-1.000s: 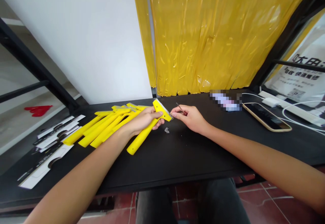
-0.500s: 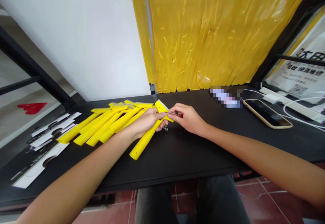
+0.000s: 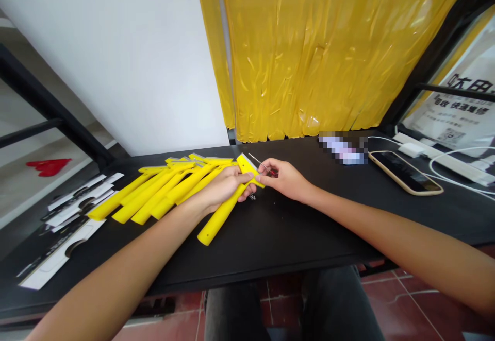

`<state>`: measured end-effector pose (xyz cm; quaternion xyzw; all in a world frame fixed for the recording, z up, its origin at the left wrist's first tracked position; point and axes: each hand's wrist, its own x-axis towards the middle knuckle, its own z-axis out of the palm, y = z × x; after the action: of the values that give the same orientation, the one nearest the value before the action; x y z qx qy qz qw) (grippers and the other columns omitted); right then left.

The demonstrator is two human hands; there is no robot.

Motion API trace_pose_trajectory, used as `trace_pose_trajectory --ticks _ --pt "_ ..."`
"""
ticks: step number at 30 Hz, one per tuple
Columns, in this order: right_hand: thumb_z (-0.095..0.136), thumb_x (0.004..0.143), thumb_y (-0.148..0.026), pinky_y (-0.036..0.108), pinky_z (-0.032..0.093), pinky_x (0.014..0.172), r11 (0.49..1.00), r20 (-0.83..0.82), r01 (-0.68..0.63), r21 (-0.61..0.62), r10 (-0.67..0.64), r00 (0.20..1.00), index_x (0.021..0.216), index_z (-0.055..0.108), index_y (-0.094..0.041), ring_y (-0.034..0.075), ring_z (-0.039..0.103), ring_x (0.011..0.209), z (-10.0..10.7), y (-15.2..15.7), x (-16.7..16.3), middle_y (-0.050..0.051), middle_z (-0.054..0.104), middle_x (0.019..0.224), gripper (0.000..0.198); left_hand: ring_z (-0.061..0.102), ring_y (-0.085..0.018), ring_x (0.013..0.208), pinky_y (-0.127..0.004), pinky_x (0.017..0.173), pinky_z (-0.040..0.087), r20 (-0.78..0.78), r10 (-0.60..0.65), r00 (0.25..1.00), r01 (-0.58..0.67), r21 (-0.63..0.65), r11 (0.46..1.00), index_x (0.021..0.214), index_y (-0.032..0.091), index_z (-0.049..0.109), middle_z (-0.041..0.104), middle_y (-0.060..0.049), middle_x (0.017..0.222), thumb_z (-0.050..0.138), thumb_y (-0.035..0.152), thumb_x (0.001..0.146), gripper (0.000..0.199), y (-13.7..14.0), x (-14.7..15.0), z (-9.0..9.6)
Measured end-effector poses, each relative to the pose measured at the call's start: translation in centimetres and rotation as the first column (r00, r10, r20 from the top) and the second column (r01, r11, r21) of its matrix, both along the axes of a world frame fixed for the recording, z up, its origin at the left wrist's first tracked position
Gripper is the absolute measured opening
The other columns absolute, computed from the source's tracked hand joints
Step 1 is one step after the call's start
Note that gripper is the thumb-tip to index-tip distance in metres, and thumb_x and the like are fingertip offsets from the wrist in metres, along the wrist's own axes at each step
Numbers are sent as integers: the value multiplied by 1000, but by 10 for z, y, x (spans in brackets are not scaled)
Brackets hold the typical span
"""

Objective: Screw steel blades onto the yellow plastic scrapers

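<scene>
My left hand is closed around a yellow T-shaped scraper near its head. The scraper's handle slants down toward the table's front edge, and a grey strip runs along its far edge. In my right hand is a thin screwdriver, its red handle mostly hidden by the fingers. The metal shaft points up and left, its tip off the scraper. My right fingertips touch the right end of the scraper's head. Small metallic pieces, probably screws, lie just beside my left fingers. Several more yellow scrapers lie overlapping to the left.
White and black card sleeves lie at the table's left. On the right are a phone, a power strip, white cables and a blurred item. Yellow plastic sheeting and a white panel stand behind the black table.
The screwdriver's shaft has swung away from the scraper's head and now points up and left. My right fingertips have shifted onto the head's end. The left hand keeps its hold.
</scene>
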<state>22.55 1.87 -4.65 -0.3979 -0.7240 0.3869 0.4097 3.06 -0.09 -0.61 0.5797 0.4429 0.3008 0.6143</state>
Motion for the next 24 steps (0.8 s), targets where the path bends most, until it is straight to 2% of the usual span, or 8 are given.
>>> trace_pose_trajectory --ticks 5,8,12,15,18,21,23,24 --pt "77 76 -41 28 43 67 969 -79 -91 -229 75 994 96 66 -17 14 57 70 2 0 2 0 65 76 34 51 -9 45 -22 45 37 -45 -37 998 40 67 997 71 9 65 59 -5 58 61 29 91 29 1 -3 0" --pt "76 77 -46 27 39 65 964 -29 -108 -245 104 994 82 69 -16 13 54 68 3 0 5 1 65 74 31 52 -9 47 -22 46 40 -82 -34 996 42 94 995 74 9 65 62 -6 62 61 29 90 26 0 -4 1" --pt "77 76 -47 26 36 63 959 -13 -96 -266 96 995 77 68 -16 12 51 66 4 -1 7 0 64 72 31 55 -10 51 -22 46 42 -66 -33 997 40 105 994 89 11 62 69 -8 73 63 30 90 20 -3 -2 1" --pt "78 76 -45 26 35 61 955 -7 -110 -277 112 994 77 69 -16 11 50 65 3 -1 7 -1 63 71 30 58 -12 53 -21 45 42 -76 1 997 7 108 994 103 14 52 71 -9 76 66 31 89 26 -4 0 -3" --pt "76 77 -46 25 35 61 947 -29 -135 -292 133 991 78 69 -16 10 49 64 4 -2 8 0 64 72 31 61 -14 56 -22 45 44 -126 35 991 -10 195 981 116 14 44 70 -9 81 62 31 91 35 -5 1 -8" --pt "76 75 -48 24 28 53 938 -37 -113 -326 107 994 79 68 -16 7 39 54 5 -1 9 -3 60 67 34 66 -17 63 -28 51 51 -253 187 949 -67 419 906 139 14 30 69 -13 101 60 31 93 58 -9 1 -13" --pt "78 73 -49 24 22 49 932 -38 -96 -350 88 995 80 68 -15 5 30 49 7 -1 11 -4 56 64 36 70 -20 78 -34 65 57 -351 347 870 -62 619 783 146 19 27 64 -17 121 60 30 92 65 -15 3 -16" --pt "79 72 -49 24 20 48 929 -43 -96 -359 86 995 81 68 -15 5 28 48 9 0 12 -5 55 63 37 70 -23 89 -38 75 58 -396 410 822 -14 706 708 146 20 30 60 -17 129 61 29 92 62 -19 4 -17"
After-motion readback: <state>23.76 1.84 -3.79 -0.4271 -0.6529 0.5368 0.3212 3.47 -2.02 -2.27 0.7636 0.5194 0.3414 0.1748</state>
